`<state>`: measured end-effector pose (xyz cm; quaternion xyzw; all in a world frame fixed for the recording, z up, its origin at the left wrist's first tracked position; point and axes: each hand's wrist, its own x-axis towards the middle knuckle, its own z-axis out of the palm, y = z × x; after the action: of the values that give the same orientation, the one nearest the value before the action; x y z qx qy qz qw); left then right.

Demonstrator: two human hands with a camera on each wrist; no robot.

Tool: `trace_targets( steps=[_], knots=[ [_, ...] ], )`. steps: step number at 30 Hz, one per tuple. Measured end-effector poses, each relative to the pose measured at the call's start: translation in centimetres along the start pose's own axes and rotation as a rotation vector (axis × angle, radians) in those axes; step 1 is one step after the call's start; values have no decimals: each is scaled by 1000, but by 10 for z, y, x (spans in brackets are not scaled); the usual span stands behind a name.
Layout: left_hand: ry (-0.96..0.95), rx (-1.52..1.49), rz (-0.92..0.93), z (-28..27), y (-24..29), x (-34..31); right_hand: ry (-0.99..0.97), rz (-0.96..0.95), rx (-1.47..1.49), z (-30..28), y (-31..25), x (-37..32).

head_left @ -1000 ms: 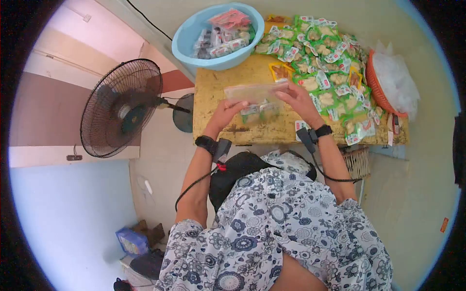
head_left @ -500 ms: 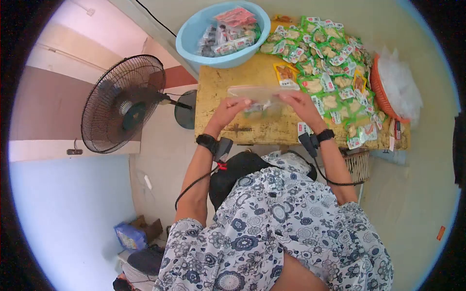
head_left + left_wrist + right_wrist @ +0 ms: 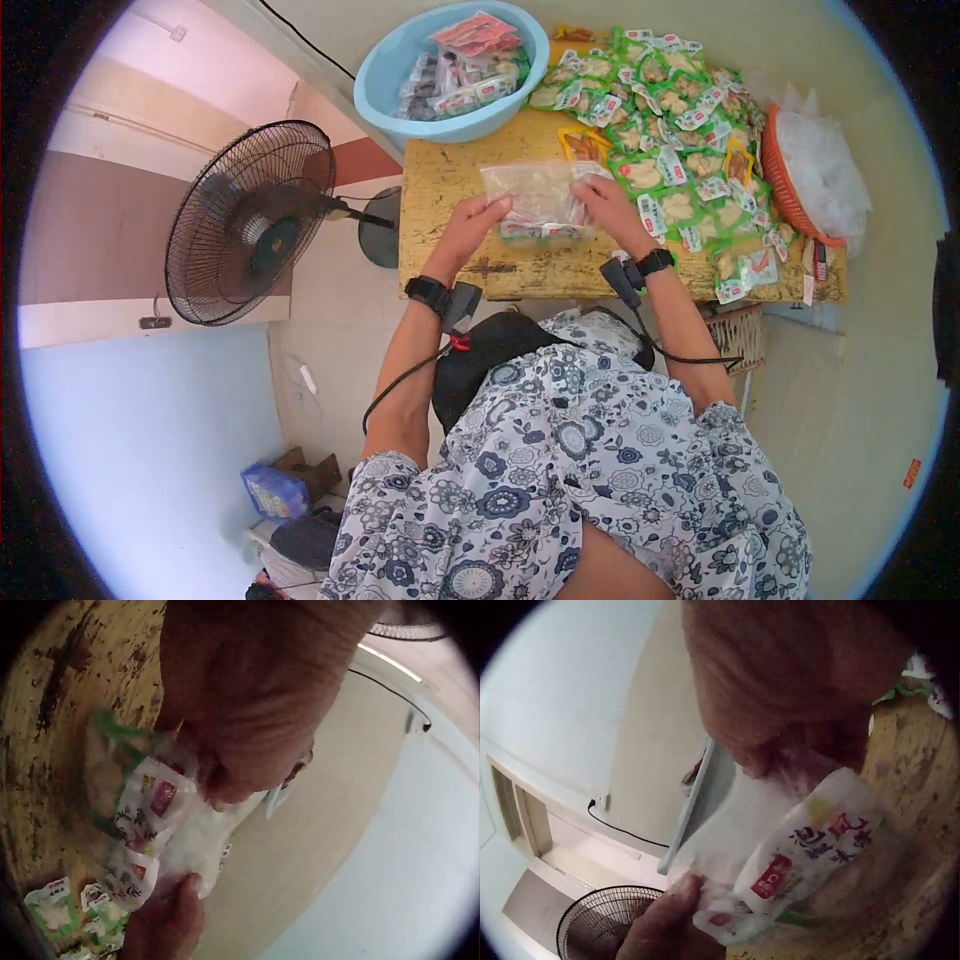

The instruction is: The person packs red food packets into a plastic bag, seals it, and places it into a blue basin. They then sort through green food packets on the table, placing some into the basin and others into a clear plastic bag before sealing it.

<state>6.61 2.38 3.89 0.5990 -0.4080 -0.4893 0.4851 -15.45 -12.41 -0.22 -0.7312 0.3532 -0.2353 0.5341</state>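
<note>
A clear zip bag (image 3: 535, 190) is stretched between both hands above the yellow table, with small white-and-green packets (image 3: 545, 230) in its lower part. The left hand (image 3: 470, 230) pinches the bag's left side, thumb on top. On its right side the right hand (image 3: 612, 212) grips near the upper corner. In the left wrist view the left hand (image 3: 255, 697) holds the bag over a packet with a white label (image 3: 154, 799). The right wrist view has the right hand (image 3: 787, 675) pinching the plastic beside a labelled packet (image 3: 810, 840).
Green packets (image 3: 680, 165) lie piled across the right of the worn yellow table (image 3: 440, 180). A blue basin (image 3: 385, 115) of packets stands at the back left, and an orange basket (image 3: 785, 190) with clear bags at the right. A fan (image 3: 250, 225) stands left of the table.
The bag has turned flatter towards the head camera, showing more of its front. The right hand has shifted slightly up and left since half a second ago; both hands still hold the bag.
</note>
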Motion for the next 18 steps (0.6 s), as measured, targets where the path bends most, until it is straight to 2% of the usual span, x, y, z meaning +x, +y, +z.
trace_targets(
  steps=[3,6,9,12,15,18],
  knots=[
    [-6,-119,44,-1,-12,7,-62,116,62,3,-6,1],
    [96,160,-86,-4,-9,9,-89,187,68,5,-5,3],
    [305,424,218,6,-3,4,-129,170,26,11,10,11],
    [390,943,549,9,15,4,-120,112,37,16,35,18],
    [118,1082,645,19,30,0,-127,59,53,16,46,21],
    [-99,964,604,33,28,1,-152,22,134,17,46,20]
  ],
)
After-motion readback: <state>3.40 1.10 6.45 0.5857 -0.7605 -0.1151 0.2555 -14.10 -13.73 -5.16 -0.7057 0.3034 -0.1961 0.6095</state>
